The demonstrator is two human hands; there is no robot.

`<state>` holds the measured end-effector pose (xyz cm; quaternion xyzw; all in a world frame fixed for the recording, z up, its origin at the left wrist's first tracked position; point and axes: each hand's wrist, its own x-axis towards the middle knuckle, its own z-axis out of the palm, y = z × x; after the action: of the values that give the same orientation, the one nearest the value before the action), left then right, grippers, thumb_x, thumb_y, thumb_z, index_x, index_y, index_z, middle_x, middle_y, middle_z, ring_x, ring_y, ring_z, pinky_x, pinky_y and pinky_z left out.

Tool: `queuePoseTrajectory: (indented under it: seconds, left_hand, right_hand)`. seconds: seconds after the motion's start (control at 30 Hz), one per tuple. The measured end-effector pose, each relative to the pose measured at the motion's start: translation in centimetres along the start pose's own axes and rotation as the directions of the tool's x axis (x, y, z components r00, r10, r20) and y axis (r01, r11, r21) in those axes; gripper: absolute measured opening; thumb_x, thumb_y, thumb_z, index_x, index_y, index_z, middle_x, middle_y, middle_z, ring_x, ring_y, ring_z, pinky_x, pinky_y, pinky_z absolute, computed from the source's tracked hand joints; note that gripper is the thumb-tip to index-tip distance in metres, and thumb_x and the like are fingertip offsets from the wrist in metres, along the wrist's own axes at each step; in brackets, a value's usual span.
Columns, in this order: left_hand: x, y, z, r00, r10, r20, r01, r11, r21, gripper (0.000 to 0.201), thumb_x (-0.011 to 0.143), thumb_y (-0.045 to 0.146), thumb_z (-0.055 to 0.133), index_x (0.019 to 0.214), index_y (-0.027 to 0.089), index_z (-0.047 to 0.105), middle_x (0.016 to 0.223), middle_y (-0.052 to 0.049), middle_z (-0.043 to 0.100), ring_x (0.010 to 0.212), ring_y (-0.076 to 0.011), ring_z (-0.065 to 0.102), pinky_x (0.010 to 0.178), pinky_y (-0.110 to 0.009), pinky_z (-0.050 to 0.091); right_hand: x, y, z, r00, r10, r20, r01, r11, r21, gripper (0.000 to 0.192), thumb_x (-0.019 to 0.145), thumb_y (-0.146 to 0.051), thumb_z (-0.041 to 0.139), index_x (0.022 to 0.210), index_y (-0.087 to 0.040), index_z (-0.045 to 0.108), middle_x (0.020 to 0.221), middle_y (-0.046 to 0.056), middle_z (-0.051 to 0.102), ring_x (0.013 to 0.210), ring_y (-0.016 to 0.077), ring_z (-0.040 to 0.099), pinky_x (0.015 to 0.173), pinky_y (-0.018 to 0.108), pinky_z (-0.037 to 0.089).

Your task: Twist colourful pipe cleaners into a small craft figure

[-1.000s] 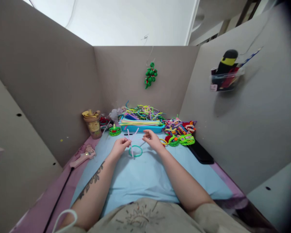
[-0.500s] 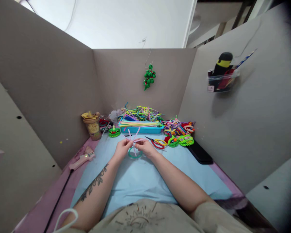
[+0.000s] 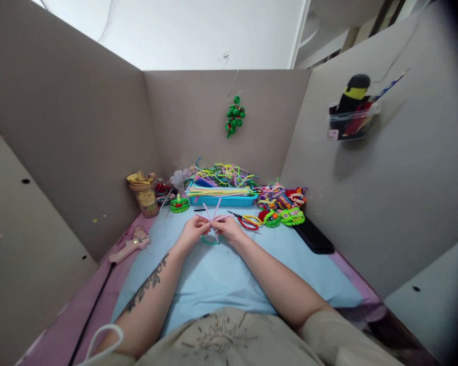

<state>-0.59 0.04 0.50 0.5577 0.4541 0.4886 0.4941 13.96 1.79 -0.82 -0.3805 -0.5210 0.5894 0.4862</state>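
A person sits at a craft table covered with a light blue mat [image 3: 229, 274], boxed in by grey cardboard walls [image 3: 80, 132]. Both bare hands meet near the middle of the mat. The left hand [image 3: 193, 231] and the right hand [image 3: 231, 230] each pinch a pale pink pipe cleaner [image 3: 212, 213] between fingertips; its two loose ends stick up and cross in an X between the hands. Just beneath the hands a teal ring [image 3: 210, 240] lies flat on the mat, partly hidden by the fingers. Just right of the right hand lie red-handled scissors [image 3: 246, 220]. Behind the hands a blue tray [image 3: 223, 201] holds straight and tangled pipe cleaners in many colours. To the right of the tray sits a heap of finished colourful crafts [image 3: 282, 203], with a black flat object [image 3: 313, 236] beside it. To the left stand a small green ornament [image 3: 179, 204] and a tan cup [image 3: 143, 192], and a pink glue gun [image 3: 127, 247] lies at the mat's left edge. A green beaded ornament [image 3: 234, 114] hangs on the back wall.
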Motion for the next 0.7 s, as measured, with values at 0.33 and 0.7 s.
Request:
queuePoseTrajectory:
  seconds: [0.33, 0.7]
  left_hand:
    - [0.5, 0.4, -1.1, 0.987, -0.008, -0.162, 0.003, 1.000, -0.030, 0.037, 0.060, 0.046, 0.066, 0.077, 0.014, 0.060, 0.070, -0.004, 0.060, 0.063, -0.0117, 0.053, 0.050, -0.019, 0.037]
    - [1.4, 0.3, -1.2, 0.975, -0.090, -0.203, 0.053, 0.982, -0.179, 0.019, 0.049, 0.029, 0.065, 0.057, 0.015, 0.055, 0.059, 0.000, 0.054, 0.050, -0.0070, 0.043, 0.043, -0.018, 0.024]
  right_hand:
    - [-0.3, -1.2, -0.4, 0.997, -0.053, -0.063, 0.050, 0.998, -0.047, 0.020, 0.053, -0.030, 0.069, 0.057, -0.014, 0.058, 0.048, -0.004, 0.050, 0.047, 0.0084, 0.040, 0.050, 0.023, 0.030]
    - [-0.1, -1.0, 0.1, 0.984, -0.138, -0.117, 0.134, 0.990, -0.043, 0.020, 0.058, -0.031, 0.065, 0.055, -0.014, 0.055, 0.047, -0.004, 0.044, 0.048, 0.0077, 0.035, 0.047, 0.021, 0.026]
